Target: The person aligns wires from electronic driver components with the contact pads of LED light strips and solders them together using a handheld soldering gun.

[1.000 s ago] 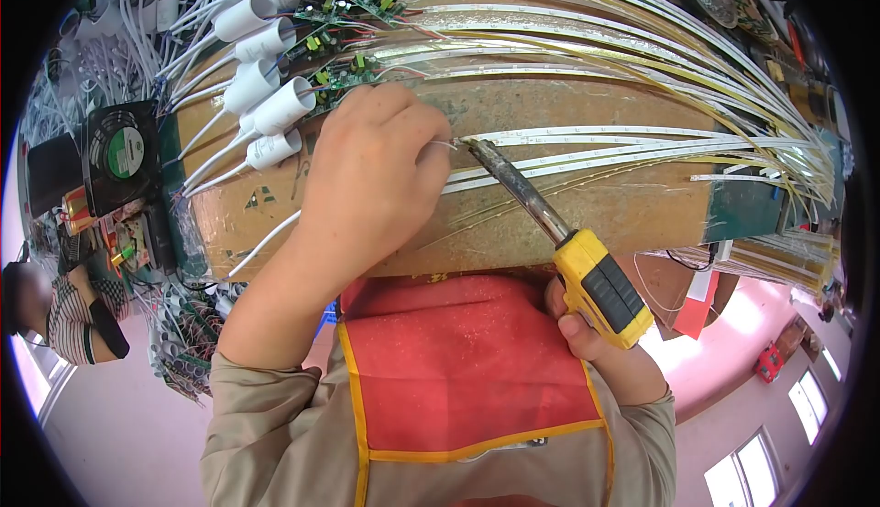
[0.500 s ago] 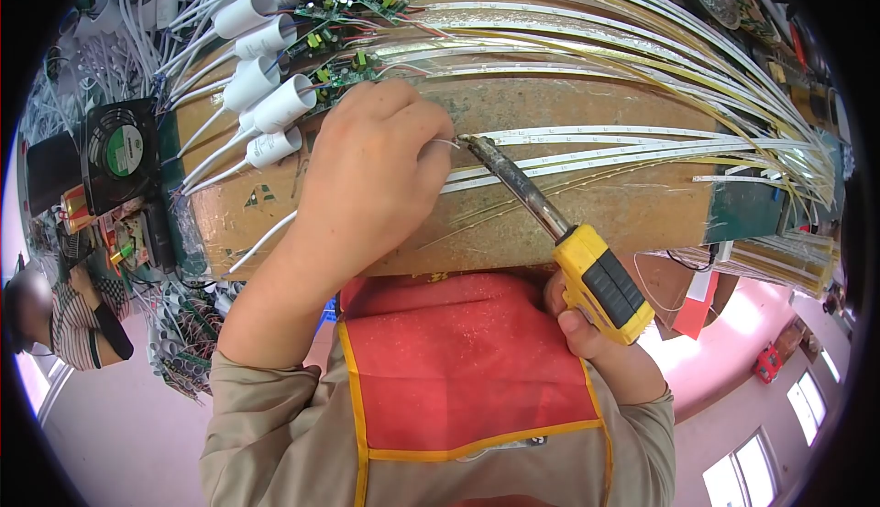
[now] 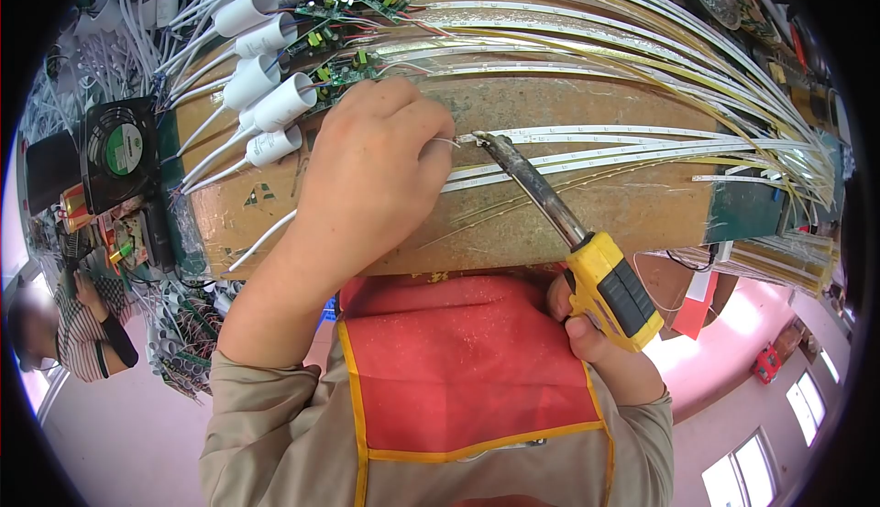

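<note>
My left hand [image 3: 380,163] is closed in a pinch on a thin wire [image 3: 446,142] that pokes out past the fingertips. My right hand [image 3: 587,335] grips a soldering iron [image 3: 610,287] by its yellow and black handle. The iron's dark tip rests at the near end of a white LED strip [image 3: 568,132], close to the wire's end. Whether wire and strip are joined cannot be made out. Left of my left hand lie white lamp caps [image 3: 272,146] and green circuit boards [image 3: 346,69]; the hand hides part of what lies under it.
More LED strips [image 3: 642,28] run across the brown board [image 3: 587,191] and bunch at the right. A black fan [image 3: 119,151] stands at the left, with white cables [image 3: 128,35] behind it. At the far left is another person [image 3: 92,328].
The soldering iron has shifted slightly right, its tip a little further from my left fingertips and its handle a bit lower. My left hand stays in place. The other person has moved slightly.
</note>
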`<state>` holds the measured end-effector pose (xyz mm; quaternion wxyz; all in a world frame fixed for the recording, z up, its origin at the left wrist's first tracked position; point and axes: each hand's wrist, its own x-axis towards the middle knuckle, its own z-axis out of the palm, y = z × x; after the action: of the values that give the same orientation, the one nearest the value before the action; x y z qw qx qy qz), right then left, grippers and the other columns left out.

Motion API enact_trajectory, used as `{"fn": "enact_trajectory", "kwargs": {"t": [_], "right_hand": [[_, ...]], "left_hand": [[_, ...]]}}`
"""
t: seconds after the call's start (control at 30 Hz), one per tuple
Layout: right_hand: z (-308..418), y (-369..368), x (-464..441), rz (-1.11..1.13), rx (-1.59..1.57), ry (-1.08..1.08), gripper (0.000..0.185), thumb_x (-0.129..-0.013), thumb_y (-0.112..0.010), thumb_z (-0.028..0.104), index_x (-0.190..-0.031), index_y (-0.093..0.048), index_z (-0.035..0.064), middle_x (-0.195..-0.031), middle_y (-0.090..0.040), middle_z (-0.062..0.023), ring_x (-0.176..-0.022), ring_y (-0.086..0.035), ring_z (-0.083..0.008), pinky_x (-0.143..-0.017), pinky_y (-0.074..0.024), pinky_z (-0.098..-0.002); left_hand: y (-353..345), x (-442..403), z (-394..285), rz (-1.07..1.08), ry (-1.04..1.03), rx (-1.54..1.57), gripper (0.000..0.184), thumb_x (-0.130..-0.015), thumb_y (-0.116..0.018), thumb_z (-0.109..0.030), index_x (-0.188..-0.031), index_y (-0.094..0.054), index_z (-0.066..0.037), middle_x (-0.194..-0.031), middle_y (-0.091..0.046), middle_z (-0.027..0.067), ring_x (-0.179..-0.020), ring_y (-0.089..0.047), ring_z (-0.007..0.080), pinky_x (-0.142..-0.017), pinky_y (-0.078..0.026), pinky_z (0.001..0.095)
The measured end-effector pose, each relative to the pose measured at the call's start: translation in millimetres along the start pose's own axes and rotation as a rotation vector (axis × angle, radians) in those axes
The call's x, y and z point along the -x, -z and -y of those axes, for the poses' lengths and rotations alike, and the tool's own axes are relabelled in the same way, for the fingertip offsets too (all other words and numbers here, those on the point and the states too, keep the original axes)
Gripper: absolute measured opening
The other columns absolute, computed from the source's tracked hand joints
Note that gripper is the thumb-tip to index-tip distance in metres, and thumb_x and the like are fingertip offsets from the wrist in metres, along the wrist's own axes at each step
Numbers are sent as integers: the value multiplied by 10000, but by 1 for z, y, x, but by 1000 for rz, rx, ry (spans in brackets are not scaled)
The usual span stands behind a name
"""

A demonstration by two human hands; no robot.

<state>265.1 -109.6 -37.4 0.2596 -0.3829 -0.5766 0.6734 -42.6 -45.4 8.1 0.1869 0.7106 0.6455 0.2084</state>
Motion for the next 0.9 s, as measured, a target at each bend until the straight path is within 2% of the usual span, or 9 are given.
{"fn": "enact_trajectory", "kwargs": {"t": [0.37,0.9], "right_hand": [[3,3,2,5,73,-20,289,-841,-726,337,-779,-582,95,-714,-588,-48,-611,-573,-227,-568,-449,-348],[3,4,3,-2,69,-32,298,-849,-727,354,-795,-590,95,-718,-589,-43,-615,-576,-212,-574,-452,-338]], "left_hand": [[-1,0,0,-6,-13,-2,45,-789,-667,-51,-833,-670,-41,-882,-640,100,-920,-613,321,-833,-492,412],[-1,0,-1,-15,-21,16,50,-785,-667,-47,-835,-668,-44,-882,-634,106,-928,-608,330,-836,-489,415]]}}
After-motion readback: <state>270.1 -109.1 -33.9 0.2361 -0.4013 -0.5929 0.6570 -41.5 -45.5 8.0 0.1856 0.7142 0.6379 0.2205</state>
